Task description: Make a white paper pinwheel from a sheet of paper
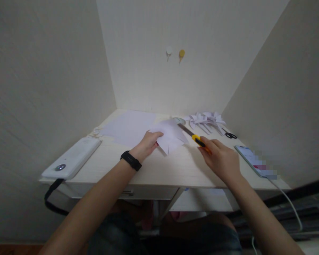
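My left hand (146,144), with a black band on the wrist, grips the left edge of a folded white paper piece (171,136) and lifts it slightly off the desk (159,166). My right hand (221,158) is closed around a yellow and black utility knife (195,137). Its extended blade points up and left, reaching the paper's right edge. A flat white sheet (129,128) lies just behind my left hand.
Several folded white paper shapes (206,120) and black scissors (230,135) lie at the back right. A phone (251,160) on a white cable sits at the right edge. A white device (73,157) with a black strap rests at the left edge. Walls enclose three sides.
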`<state>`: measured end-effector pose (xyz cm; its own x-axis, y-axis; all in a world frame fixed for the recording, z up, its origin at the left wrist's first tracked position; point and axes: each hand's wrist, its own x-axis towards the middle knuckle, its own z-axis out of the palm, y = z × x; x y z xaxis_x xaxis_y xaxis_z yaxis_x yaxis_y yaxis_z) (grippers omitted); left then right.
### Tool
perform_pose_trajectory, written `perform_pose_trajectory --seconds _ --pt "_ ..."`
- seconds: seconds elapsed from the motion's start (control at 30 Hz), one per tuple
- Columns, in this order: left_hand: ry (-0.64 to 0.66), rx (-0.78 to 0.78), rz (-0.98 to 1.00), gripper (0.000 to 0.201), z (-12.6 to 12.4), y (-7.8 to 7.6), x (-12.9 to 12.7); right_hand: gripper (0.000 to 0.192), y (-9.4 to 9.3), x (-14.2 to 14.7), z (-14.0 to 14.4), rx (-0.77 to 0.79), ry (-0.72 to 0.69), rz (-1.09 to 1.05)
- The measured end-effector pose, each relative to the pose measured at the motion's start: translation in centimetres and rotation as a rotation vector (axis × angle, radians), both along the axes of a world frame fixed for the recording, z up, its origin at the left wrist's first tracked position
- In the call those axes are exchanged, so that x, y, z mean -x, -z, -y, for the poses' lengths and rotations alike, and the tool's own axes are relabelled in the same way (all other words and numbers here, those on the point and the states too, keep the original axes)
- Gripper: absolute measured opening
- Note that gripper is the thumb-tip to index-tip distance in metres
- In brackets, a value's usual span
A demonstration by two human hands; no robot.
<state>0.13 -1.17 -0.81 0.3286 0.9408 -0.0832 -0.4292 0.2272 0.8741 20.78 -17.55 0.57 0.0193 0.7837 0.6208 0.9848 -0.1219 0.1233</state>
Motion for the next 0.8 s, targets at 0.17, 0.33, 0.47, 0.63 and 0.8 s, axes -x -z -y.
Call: perform_pose_trajectory --seconds 0.17,0.33,0.47,0.63,0.8 --pt "-0.023 -0.035 -0.02 0.025 0.0 0.0 0.0 0.044 0.0 0.4 0.2 -0.155 0.108 -0.021" --pt "-0.02 -0.013 -0.026 0.024 0.3 -0.3 -0.1 0.039 0.5 1.0 0.1 0.049 0.04 0.079" --pt "-0.016 0.007 -0.002 0.025 0.5 -0.5 -0.1 0.039 0.6 1.4 -0.4 0.136 0.066 0.117" --pt "0.004 -0.013 0.016 0.026 0.4 -0.4 -0.1 0.04 0.5 1.6 -0.7 0.178 0.083 0.129" --pt "0.032 -0.047 0.027 0.027 0.3 -0.1 -0.1 0.04 0.5 1.7 -0.7 0.194 0.07 0.139"
